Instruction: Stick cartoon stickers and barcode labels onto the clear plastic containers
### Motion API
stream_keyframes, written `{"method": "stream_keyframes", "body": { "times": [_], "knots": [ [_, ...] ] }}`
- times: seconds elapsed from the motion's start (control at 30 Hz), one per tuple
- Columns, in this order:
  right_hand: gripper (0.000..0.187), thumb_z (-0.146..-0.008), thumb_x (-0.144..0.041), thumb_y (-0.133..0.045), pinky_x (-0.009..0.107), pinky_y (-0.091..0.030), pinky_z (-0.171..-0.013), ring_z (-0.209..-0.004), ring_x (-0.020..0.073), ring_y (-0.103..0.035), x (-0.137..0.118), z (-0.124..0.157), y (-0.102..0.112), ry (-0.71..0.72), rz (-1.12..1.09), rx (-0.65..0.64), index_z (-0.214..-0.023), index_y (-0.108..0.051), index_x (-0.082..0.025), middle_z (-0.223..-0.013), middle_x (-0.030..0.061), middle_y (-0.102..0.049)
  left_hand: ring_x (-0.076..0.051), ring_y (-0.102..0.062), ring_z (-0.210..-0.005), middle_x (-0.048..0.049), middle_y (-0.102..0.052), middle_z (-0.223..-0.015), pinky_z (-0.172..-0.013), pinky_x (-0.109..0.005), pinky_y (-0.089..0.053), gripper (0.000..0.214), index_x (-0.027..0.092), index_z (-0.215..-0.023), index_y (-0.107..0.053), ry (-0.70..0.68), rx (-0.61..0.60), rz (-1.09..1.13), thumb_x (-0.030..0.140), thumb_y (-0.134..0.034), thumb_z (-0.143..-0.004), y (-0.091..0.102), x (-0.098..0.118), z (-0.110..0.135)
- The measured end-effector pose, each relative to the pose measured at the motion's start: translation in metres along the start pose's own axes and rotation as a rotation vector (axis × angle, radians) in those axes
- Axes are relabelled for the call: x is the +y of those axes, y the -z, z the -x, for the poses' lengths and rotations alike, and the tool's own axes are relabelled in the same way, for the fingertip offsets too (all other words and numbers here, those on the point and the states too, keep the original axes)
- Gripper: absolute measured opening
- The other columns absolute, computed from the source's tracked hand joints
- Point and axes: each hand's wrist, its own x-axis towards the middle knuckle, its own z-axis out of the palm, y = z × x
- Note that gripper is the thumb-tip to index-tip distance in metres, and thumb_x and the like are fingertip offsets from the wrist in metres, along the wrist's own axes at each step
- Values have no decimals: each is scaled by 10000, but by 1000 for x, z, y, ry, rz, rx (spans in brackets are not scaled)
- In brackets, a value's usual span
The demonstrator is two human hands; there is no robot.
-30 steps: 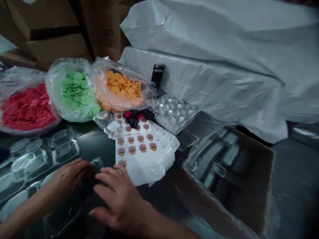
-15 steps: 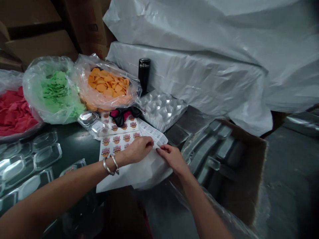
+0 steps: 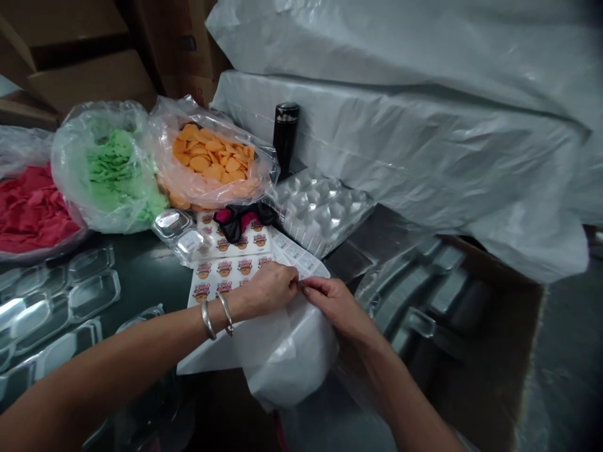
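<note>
My left hand (image 3: 272, 290), with two silver bangles at the wrist, is closed in a pinch. Its fingertips meet those of my right hand (image 3: 332, 302), which pinches the edge of a loose white paper sheet (image 3: 292, 373). That sheet bends and sags below both hands over the table's front edge. What exactly lies between the left fingertips is hidden. Under my left forearm and hand lies a sticker sheet (image 3: 224, 268) printed with round cartoon labels. Another sheet, printed with small text labels (image 3: 294, 252), pokes out behind my hands.
Clear plastic containers (image 3: 94, 295) cover the left. Bags of red (image 3: 35, 204), green (image 3: 115, 160) and orange pieces (image 3: 214, 157) stand behind. A black-and-pink item (image 3: 240, 220), a clear moulded tray (image 3: 323, 207) and a black flask (image 3: 286, 138) lie beyond. A carton (image 3: 509, 351) of containers is right.
The white sheet is lifted and bowed more, sagging lower at the front. My hands have come closer together, their fingertips now meeting. The camera view has shifted slightly.
</note>
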Motion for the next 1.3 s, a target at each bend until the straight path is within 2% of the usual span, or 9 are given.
{"method": "stream_keyframes", "body": {
  "times": [0.2,0.33,0.47,0.57,0.67,0.77,0.83,1.0,1.3],
  "knots": [
    [268,-767,-367,-565,230,-372,-562,-621,143,-511,4,-1,3,-17,-23,33,-835,-710,-153,-666,-16,-615,-122,-606,-634,-7,-702,-709,-592,-194,-419,165,160,-811,-709,-2,-49,109,150,-551,-763,11,-3,-4],
    [260,-806,-341,-506,259,-411,-645,-719,182,-561,-1,-1,6,43,74,-31,-838,-705,-176,-727,3,-642,-127,-596,-638,-12,-697,-703,-589,-200,-406,144,156,-797,-708,-3,-67,177,208,-574,-785,13,-4,-1],
    [248,-825,-317,-473,291,-433,-718,-778,204,-577,-8,-2,9,68,170,-65,-795,-679,-181,-744,16,-638,-138,-569,-588,-35,-677,-657,-576,-225,-389,205,150,-735,-701,10,-47,67,132,-502,-778,10,4,-2],
    [249,-817,-340,-490,265,-427,-638,-735,191,-568,-7,-3,10,14,77,-61,-835,-678,-178,-712,10,-626,-145,-538,-557,-36,-630,-596,-555,-240,-369,187,142,-673,-672,61,8,23,127,-502,-747,10,8,-8],
    [254,-772,-357,-553,233,-362,-528,-586,142,-507,0,-3,13,-57,5,25,-876,-686,-167,-632,-14,-587,-120,-509,-519,5,-564,-550,-524,-217,-362,118,139,-670,-634,187,44,227,134,-524,-713,12,1,-16],
    [262,-724,-373,-615,229,-346,-513,-539,119,-477,7,-2,17,-96,-68,69,-845,-703,-157,-608,-22,-578,-92,-480,-449,41,-515,-530,-459,-187,-348,144,138,-774,-610,297,35,418,168,-469,-767,12,-13,-18],
    [284,-701,-389,-656,237,-380,-550,-591,134,-521,9,-1,19,-116,-142,70,-855,-717,-159,-679,-3,-632,-86,-486,-460,42,-527,-558,-460,-180,-354,166,143,-822,-607,253,16,441,201,-452,-810,11,-18,-12],
    [327,-670,-405,-697,274,-437,-646,-719,188,-594,5,2,18,-163,-245,19,-890,-749,-169,-778,39,-700,-107,-526,-617,0,-612,-695,-580,-207,-379,114,151,-794,-648,-2,66,254,262,-631,-775,1,-12,7],
    [368,-676,-446,-670,269,-435,-619,-675,175,-587,-4,-13,9,-163,-294,-48,-913,-753,-176,-730,43,-705,-97,-537,-584,18,-650,-660,-580,-194,-380,128,164,-789,-695,118,37,315,178,-568,-794,5,-13,6]
  ]
}}
